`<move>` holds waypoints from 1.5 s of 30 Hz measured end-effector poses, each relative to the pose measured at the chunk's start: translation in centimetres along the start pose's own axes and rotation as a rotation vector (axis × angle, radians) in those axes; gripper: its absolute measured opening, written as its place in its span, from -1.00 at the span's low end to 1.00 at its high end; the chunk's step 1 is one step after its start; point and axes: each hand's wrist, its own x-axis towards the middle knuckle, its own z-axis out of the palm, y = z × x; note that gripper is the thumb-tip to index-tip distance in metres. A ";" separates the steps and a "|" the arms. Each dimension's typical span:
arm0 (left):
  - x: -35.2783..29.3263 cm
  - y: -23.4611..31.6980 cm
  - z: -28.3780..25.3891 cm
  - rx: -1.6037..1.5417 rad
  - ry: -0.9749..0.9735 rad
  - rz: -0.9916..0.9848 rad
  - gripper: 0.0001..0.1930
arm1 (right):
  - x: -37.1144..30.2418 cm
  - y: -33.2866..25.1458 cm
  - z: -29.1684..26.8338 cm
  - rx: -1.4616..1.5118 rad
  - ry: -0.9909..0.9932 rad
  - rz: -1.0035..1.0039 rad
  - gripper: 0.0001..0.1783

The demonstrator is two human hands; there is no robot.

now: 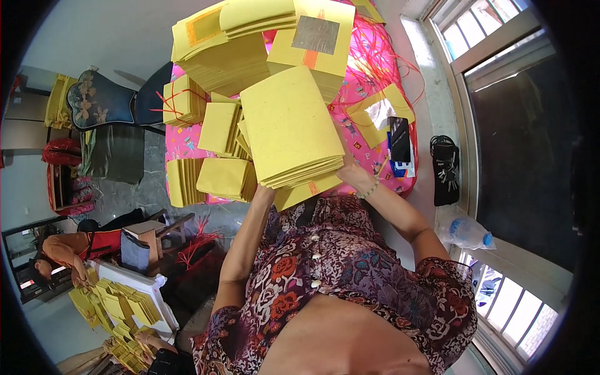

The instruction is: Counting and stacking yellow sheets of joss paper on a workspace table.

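Observation:
A thick stack of folded yellow paper (290,128) is held up in front of my body, tilted, its layered edge toward me. My left hand (265,192) grips its near left corner, the fingers mostly hidden beneath. My right hand (354,175), with a beaded bracelet at the wrist, holds the near right corner; its fingers are partly hidden too. Under the stack, a yellow sheet with an orange mark (307,190) sticks out toward me. Smaller yellow paper bundles (226,177) stand to the left on the pink patterned table cover (355,134).
Tall yellow paper piles (228,65) stand at the far side, with red strings (378,53) beside them. A black phone (400,139) lies on the right. On the window ledge are a black cord bundle (445,169) and a plastic bottle (469,232). People work at a paper-covered table (164,307) lower left.

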 end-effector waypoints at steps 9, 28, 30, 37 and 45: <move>0.1 2.8 0.5 0.442 -0.017 0.022 -0.20 | -1.4 -1.2 0.6 -0.170 -0.079 -0.123 -0.28; 2.7 10.0 3.1 -0.263 0.124 -0.015 -0.17 | 2.0 0.3 -1.8 -0.074 -0.208 -0.178 -0.25; 2.6 10.5 2.9 -0.336 0.153 -0.022 -0.17 | -0.9 -2.1 1.7 -0.028 -0.069 -0.130 -0.25; 3.7 19.7 5.6 -0.269 0.199 0.159 -0.17 | 1.2 -0.4 -2.2 -0.041 -0.553 -0.779 -0.13; 3.5 19.2 5.3 -0.196 0.077 0.092 -0.19 | -0.4 -0.7 -0.9 -0.178 -0.376 -0.584 0.00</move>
